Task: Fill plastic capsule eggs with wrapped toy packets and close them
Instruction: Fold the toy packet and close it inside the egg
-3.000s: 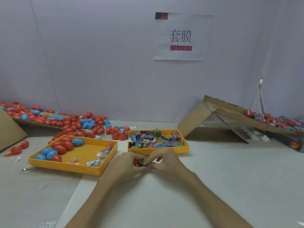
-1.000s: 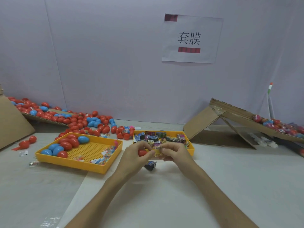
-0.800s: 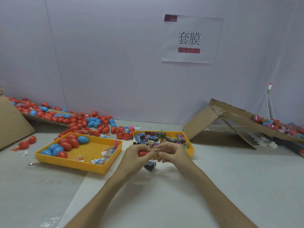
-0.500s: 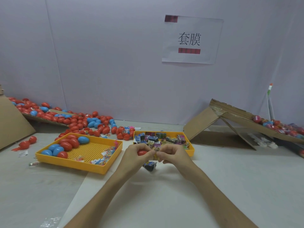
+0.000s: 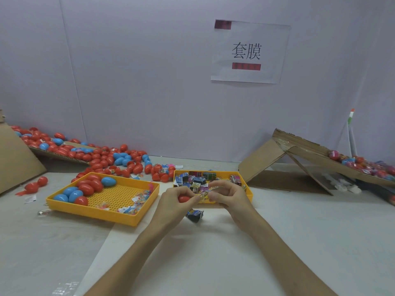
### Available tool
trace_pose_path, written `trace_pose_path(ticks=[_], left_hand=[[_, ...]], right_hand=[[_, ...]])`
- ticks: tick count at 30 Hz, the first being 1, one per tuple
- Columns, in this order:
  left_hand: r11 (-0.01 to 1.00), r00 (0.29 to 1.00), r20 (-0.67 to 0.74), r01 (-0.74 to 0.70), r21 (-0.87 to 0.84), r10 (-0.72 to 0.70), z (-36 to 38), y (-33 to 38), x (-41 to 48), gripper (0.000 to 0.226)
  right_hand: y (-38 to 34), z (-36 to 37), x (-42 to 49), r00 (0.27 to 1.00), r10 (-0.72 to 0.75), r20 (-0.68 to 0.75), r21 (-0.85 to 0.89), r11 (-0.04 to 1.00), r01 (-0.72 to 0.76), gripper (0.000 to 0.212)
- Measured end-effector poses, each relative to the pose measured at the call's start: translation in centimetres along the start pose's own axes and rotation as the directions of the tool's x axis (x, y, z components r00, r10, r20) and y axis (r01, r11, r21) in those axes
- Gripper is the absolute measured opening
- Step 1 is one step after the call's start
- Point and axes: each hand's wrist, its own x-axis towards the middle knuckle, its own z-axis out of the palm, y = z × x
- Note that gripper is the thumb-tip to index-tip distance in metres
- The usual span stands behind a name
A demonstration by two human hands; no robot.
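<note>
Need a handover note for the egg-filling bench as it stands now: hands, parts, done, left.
Left hand: grips a red egg, mostly hidden by the fingers.
Right hand: pinches a yellow wrapped packet right beside that egg.
Parts: spare eggs in the left tray, packets in the right tray, one dark packet loose on the table below the hands.
Done: packet not yet inside.
Left: insert the packet, close the egg, then carry on.

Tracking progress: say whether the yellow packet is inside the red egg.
Out: right hand pinches the packet beside the red egg in the left hand.
</note>
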Motion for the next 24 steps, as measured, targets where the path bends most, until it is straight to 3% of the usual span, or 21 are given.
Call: trace_pose_path(ticks=[8, 15, 24], left_hand=[[0.995, 0.999, 0.021, -0.028, 0.099, 0.026, 0.32, -0.56, 0.03, 0.013], [0.978, 1.0, 0.011, -0.024, 0.208, 0.023, 0.42, -0.85, -0.03, 0.018], [0.991, 0.998, 0.063, -0.024, 0.129, 0.016, 0.49, -0.6, 0.03, 0.021]], right_hand=[[0.5, 0.57, -0.03, 0.999, -0.021, 0.027, -0.073, 0.997, 0.023, 0.025], [0.3, 0.53, -0.14, 0.999, -0.028, 0.026, -0.021, 0.999, 0.029, 0.024], [0.11, 0.65, -0.33, 0.999, 0.005, 0.051, -0.023, 1.0, -0.004, 0.027]])
